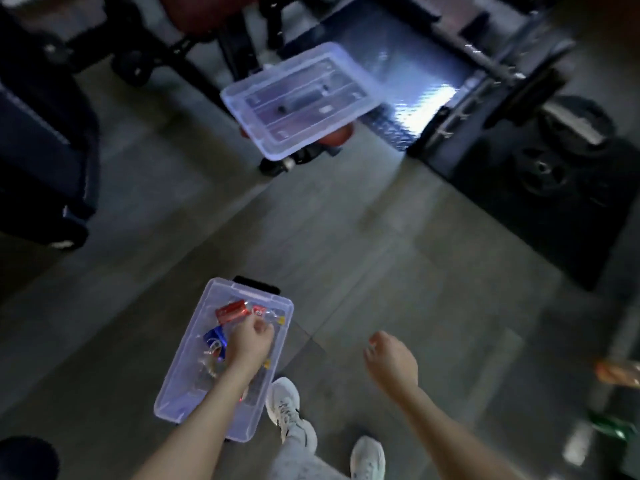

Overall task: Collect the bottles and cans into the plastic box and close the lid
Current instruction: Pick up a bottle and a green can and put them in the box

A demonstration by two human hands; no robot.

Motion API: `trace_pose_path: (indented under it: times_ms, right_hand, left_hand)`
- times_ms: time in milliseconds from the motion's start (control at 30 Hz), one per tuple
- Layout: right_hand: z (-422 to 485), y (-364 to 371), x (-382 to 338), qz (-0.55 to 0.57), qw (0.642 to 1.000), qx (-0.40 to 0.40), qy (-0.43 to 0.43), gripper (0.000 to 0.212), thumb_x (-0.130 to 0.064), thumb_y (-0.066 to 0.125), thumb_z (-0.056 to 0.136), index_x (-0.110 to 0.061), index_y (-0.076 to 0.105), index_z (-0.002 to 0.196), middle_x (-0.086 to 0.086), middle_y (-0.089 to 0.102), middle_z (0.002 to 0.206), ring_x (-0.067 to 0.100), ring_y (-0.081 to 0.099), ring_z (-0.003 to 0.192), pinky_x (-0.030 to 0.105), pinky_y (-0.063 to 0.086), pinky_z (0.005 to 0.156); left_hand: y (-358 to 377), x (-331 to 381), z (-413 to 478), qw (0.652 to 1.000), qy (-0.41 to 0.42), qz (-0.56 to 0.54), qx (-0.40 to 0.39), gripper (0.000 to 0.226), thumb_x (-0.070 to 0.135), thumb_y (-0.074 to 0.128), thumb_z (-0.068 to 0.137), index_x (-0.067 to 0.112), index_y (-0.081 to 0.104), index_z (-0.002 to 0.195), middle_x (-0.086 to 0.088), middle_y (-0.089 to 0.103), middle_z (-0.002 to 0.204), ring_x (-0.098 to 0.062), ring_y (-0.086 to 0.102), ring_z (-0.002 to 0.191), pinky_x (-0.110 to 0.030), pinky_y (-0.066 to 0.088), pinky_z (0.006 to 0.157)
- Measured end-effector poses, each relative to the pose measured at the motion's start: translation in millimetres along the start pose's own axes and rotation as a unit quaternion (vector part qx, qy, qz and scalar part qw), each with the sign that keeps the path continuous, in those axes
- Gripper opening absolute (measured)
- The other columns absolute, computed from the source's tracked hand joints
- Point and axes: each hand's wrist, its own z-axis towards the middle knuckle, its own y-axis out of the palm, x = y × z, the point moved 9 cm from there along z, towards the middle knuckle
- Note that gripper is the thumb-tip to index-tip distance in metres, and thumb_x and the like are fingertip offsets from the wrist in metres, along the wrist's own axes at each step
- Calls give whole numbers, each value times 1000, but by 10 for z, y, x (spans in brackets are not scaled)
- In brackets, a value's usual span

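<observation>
A clear plastic box (180,393) stands open on the floor at lower left, by my feet. Inside lie a red can (230,311), a blue can (214,336) and clear bottles with yellow caps (280,320). My left hand (249,342) hovers over the middle of the box, fingers loosely curled, with nothing seen in it. My right hand (391,360) hangs in the air to the right of the box, loosely curled and empty. The clear lid (301,98) rests tilted on a low red object farther ahead. A green bottle (613,427) and an orange object (616,372) show blurred at the right edge.
My white shoes (287,407) stand right beside the box. A barbell with weight plates (540,171) and a dark mat fill the right. Dark gym benches and frames (45,133) line the left and back. Grey floor tiles (346,254) lie between box and lid.
</observation>
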Motion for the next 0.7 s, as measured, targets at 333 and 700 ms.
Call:
trace_pose_path:
  times_ms: [333,700]
  right_hand:
    - [-1051,-1115,2726,179,957,120,192,24,-24,48,85,-9,64,93,13,69,104,33,62,99,35,49,76]
    - [-2235,-1442,5924,323,851,222,349,18,-28,52,87,-14,53,76,8,66,87,30,62,85,34,46,67]
  left_hand:
    - [1826,1774,-1497,966,208,121,-92,16,13,62,85,-1,66,90,-23,71,96,-36,64,94,-38,46,79]
    - [4660,2750,-3597,877,366,202,-236,6,12,64,83,8,64,88,-8,65,85,-24,60,82,-35,47,79]
